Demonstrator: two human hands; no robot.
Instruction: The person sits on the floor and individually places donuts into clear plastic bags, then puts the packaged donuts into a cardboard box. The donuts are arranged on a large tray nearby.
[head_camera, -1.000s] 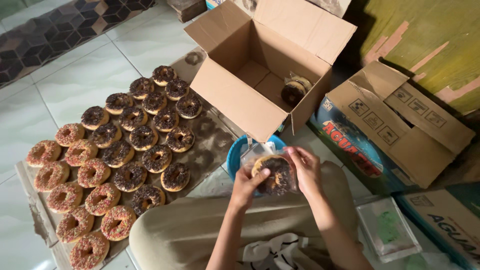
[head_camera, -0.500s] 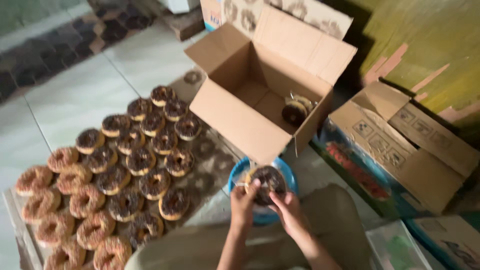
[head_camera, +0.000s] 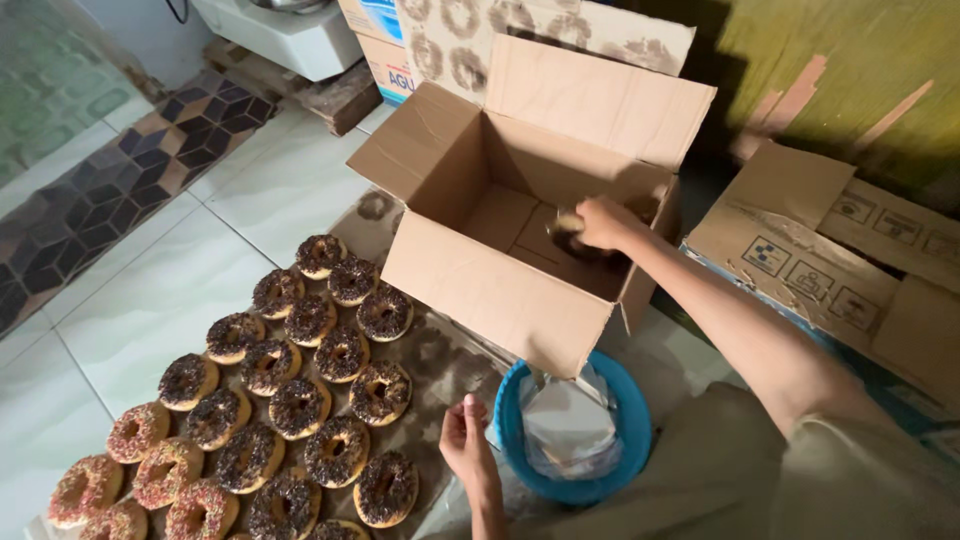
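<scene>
Doughnut (head_camera: 566, 232) — dark, chocolate-topped, apparently in a clear wrapper — sits low inside the open cardboard box (head_camera: 480, 290), near its right wall. Right hand (head_camera: 603, 222) reaches over the box rim, fingers curled down around the doughnut; whether it rests on the box floor or hangs just above it cannot be told, as the interior is in shadow.

Left hand (head_camera: 466, 442) hovers beside the blue bowl (head_camera: 610, 470), loosely curled, thumb against fingers, holding nothing visible. The bowl holds crumpled clear plastic bags (head_camera: 565, 430).

To the left, rows of doughnuts (head_camera: 300, 400) lie on a patterned sheet (head_camera: 440, 350) over the tiled floor (head_camera: 150, 300) — most with chocolate sprinkles, a few at the near-left with coloured sprinkles. A second, printed carton (head_camera: 830, 270) lies to the right of the box.

Risks, as judged from this frame:
- A drop from any height could smear the topping against the wrapper or crack the glaze.
- The forearm crosses the box's right edge; a snag there could tip or shift the light, nearly empty box towards the unwrapped rows.
- The near flap overhangs the bowl, so a nudge could knock the bags out.
- Dim light inside the box makes placement hard to check.
</scene>
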